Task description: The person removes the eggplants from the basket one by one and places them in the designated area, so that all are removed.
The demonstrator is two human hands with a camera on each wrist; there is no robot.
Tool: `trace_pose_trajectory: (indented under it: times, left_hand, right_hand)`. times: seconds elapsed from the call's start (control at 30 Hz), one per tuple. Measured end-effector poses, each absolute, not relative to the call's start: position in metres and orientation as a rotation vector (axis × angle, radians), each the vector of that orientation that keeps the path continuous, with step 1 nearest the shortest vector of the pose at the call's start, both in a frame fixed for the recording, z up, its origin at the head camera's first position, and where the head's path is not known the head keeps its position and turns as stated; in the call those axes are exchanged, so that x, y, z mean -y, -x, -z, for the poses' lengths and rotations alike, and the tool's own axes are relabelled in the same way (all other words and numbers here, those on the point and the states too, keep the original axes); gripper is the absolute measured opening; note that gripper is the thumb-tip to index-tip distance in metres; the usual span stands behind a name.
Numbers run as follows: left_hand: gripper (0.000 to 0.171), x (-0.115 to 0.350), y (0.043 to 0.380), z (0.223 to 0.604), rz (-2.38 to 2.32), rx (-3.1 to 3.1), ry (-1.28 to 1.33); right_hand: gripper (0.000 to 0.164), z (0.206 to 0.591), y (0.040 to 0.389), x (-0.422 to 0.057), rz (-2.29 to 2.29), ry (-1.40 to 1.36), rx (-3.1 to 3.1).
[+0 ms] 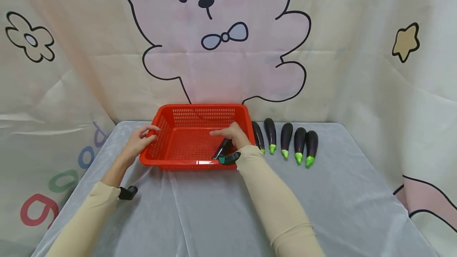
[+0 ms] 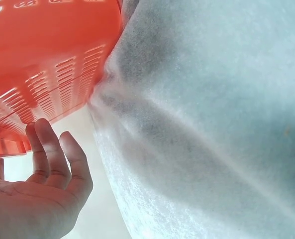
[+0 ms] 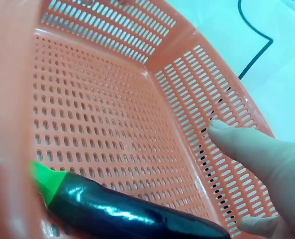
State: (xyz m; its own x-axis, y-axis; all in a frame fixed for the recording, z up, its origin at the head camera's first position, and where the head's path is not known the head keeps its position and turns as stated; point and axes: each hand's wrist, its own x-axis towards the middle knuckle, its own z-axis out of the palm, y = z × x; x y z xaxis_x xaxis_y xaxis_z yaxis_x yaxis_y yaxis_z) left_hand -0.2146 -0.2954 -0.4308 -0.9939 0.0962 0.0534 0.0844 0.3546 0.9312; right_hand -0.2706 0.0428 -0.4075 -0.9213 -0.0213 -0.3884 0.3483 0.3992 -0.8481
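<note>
A red perforated plastic basket (image 1: 205,131) stands at the back of the table. Inside it, by the right end, lies one dark purple eggplant (image 3: 132,211) with a green cap. Over that end is my right hand (image 1: 233,132), thumb stretched out and away from the eggplant; a fingertip shows close to its blunt end, and whether they touch I cannot tell. At the opposite end, my left hand (image 1: 137,142) has its fingers loosely bent against or just beside the basket's left wall, without gripping it. The left wrist view shows the left palm (image 2: 38,204) facing up.
Several more eggplants (image 1: 287,140) lie in a row to the right of the basket, green caps toward the front. A grey cloth (image 1: 200,209) covers the table. Behind hangs a printed curtain (image 1: 328,50), close to the basket's back rim.
</note>
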Motion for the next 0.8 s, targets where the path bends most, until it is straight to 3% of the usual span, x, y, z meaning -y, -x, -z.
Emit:
trace_pose_trajectory:
  times: [0.17, 0.43, 0.8]
  left_hand:
    - [0.032, 0.294, 0.215, 0.432, -1.778, -2.570, -0.169]
    - [0.033, 0.296, 0.213, 0.433, -1.771, -2.577, -0.151]
    - [0.030, 0.295, 0.216, 0.433, -1.766, -2.593, -0.091]
  right_hand:
    - [0.059, 0.408, 0.277, -0.043, 1.397, -0.348, -2.330]
    - [0.021, 0.413, 0.284, -0.040, 1.440, -0.333, -2.214]
    - [0.027, 0.417, 0.296, -0.033, 1.437, -0.385, -2.131]
